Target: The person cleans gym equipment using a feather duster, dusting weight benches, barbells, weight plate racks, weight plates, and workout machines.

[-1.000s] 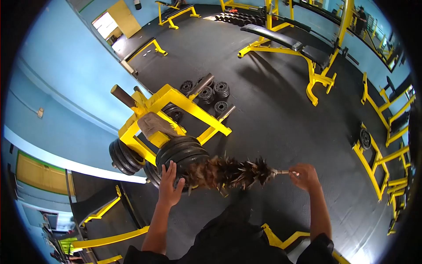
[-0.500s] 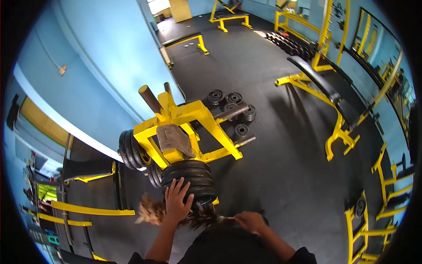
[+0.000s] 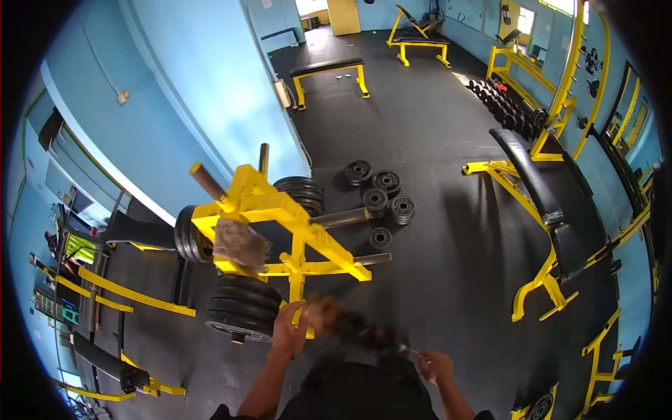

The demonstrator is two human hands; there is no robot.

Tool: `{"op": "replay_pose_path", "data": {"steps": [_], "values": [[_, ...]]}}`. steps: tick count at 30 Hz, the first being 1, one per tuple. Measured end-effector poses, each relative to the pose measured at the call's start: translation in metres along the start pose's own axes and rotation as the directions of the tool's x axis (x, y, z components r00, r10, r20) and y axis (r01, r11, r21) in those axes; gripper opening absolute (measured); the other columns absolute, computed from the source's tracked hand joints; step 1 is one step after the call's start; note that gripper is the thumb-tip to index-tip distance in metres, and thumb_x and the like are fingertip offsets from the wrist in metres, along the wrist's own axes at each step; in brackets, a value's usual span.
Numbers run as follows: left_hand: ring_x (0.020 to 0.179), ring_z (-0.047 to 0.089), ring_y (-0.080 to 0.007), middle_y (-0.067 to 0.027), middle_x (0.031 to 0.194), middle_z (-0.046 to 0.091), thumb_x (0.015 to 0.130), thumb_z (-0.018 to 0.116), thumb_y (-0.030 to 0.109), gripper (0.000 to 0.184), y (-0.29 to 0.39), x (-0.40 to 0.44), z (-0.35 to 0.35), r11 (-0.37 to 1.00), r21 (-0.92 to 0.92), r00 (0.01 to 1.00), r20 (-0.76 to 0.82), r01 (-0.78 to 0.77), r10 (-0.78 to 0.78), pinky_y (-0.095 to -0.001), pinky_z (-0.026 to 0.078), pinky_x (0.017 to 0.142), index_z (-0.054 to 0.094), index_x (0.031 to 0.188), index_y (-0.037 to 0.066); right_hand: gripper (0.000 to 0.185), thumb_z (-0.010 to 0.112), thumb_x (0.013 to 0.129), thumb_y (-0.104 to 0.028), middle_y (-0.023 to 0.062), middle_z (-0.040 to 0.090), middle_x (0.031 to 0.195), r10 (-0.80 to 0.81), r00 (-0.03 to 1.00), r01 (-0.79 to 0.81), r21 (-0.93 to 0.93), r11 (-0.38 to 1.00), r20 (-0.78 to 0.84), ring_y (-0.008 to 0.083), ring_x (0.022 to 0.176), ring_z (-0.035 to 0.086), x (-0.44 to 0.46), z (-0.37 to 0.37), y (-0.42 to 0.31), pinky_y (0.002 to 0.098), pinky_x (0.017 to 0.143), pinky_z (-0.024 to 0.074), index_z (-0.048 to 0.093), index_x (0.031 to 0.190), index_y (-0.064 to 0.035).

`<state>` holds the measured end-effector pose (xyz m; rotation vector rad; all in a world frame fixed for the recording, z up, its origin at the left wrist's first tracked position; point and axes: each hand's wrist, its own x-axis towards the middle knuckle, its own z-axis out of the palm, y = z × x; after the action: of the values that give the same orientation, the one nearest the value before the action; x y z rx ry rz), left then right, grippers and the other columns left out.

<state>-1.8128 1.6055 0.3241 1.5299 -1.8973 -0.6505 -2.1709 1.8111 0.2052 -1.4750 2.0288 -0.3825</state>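
Note:
My right hand (image 3: 435, 365) is closed around the thin handle of a brown feather duster (image 3: 353, 329). The feathers are blurred and stretch left from the handle to beside my left hand (image 3: 289, 330). That hand is raised at the right edge of a thick stack of black weight plates (image 3: 241, 308), close to the yellow plate rack (image 3: 297, 283). Its fingers look loosely extended and partly overlap the rack's post; whether they touch the post or the feathers I cannot tell. A grey-brown cloth (image 3: 240, 245) lies over the rack's upper bar.
Several small plates (image 3: 375, 199) lie stacked on the black floor right of the rack. More plates (image 3: 192, 234) hang on its left side. A padded bench (image 3: 525, 175) stands at right, a flat bench (image 3: 327, 68) farther back, and dumbbells (image 3: 500, 105) line the right wall.
My left hand has come off the front of the plate stack to its right edge. The duster and my right hand have moved right, and the view has tilted up and shifted.

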Motion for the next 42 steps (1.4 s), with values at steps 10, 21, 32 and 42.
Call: {"op": "replay_pose_path", "data": {"steps": [10, 21, 32, 42], "values": [[0.089, 0.066, -0.021, -0.0102, 0.108, 0.069, 0.096, 0.056, 0.023, 0.031, -0.037, -0.018, 0.157, 0.748, -0.225, 0.78, 0.116, 0.624, -0.615, -0.0314, 0.05, 0.082, 0.064, 0.118, 0.003, 0.038, 0.058, 0.092, -0.04, 0.0164, 0.069, 0.106, 0.348, 0.934, -0.317, 0.272, 0.909, -0.076, 0.0361, 0.099, 0.066, 0.092, -0.121, 0.112, 0.0441, 0.085, 0.0512, 0.068, 0.114, -0.0107], [0.075, 0.06, -0.0155, -0.0016, 0.098, 0.064, 0.092, 0.057, 0.027, 0.025, -0.084, 0.12, 0.29, 0.216, -0.315, 0.325, 0.353, 0.924, -0.877, -0.031, 0.043, 0.058, 0.062, 0.109, 0.008, 0.036, 0.049, 0.094, -0.029, 0.0234, 0.067, 0.105, 0.401, 0.885, -0.376, -0.146, 0.915, 0.237, 0.0416, 0.098, 0.064, 0.261, -0.137, 0.148, 0.0484, 0.087, 0.0513, 0.069, 0.107, -0.0021], [0.087, 0.065, -0.02, -0.0068, 0.096, 0.068, 0.09, 0.064, 0.037, 0.035, -0.023, 0.307, 0.463, 0.612, -0.353, 0.705, 0.418, 0.708, -0.573, -0.0355, 0.052, 0.079, 0.065, 0.108, 0.007, 0.034, 0.059, 0.09, -0.03, 0.0224, 0.069, 0.096, 0.294, 0.944, -0.291, -0.043, 0.956, 0.151, 0.038, 0.091, 0.068, 0.434, -0.224, 0.18, 0.0447, 0.082, 0.0519, 0.07, 0.105, -0.0013], [0.088, 0.069, -0.0342, -0.0196, 0.084, 0.07, 0.087, 0.059, 0.035, 0.034, -0.05, 0.352, 0.444, 0.589, 0.024, 0.545, 0.35, 0.808, -0.761, -0.0416, 0.052, 0.078, 0.069, 0.086, 0.003, 0.031, 0.058, 0.088, -0.03, 0.0228, 0.068, 0.095, 0.156, 0.938, -0.145, -0.057, 0.988, 0.308, 0.0422, 0.094, 0.065, 0.684, -0.248, 0.187, 0.0479, 0.083, 0.0508, 0.071, 0.099, -0.004]]}}
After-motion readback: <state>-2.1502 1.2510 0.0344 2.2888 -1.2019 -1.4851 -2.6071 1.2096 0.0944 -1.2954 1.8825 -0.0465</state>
